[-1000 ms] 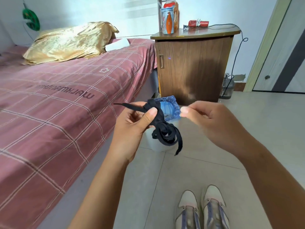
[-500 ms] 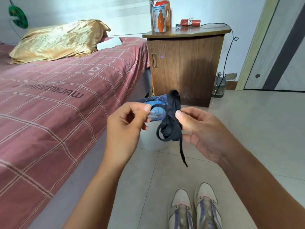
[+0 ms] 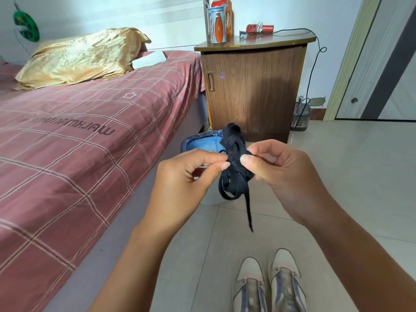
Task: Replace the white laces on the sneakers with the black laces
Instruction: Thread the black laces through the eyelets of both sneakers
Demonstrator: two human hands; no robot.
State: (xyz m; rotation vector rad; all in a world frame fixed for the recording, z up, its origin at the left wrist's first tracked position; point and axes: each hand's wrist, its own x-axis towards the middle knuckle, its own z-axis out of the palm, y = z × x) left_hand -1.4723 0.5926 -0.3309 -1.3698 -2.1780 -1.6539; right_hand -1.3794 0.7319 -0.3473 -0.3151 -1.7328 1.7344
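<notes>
Head view shows the black laces (image 3: pixel 234 163) bunched in a loose knotted bundle, held up in the air between both hands, above the floor (image 3: pixel 337 176) and in front of a blue-lined bin (image 3: pixel 200 143). They look light, flat and limp: soft fabric that will sag, twist and tangle easily, with nothing fragile about it. One free end hangs straight down below the bundle, and that tip, or the strand just above it, seems the sensible place to take hold for teasing the coil apart. The left hand (image 3: pixel 186 176) pinches the bundle's left side between thumb and forefinger, the other fingers curled in behind. The right hand (image 3: pixel 276 170) grips the right side, thumb pressed on the front of the laces and fingers curled round behind them. Neither hand is spread wide; both are closed tightly on the fabric. The sneakers (image 3: pixel 269 287) stand side by side on the floor near the bottom edge of the view, well below the hands, untouched; I cannot tell whether white laces are in them.
</notes>
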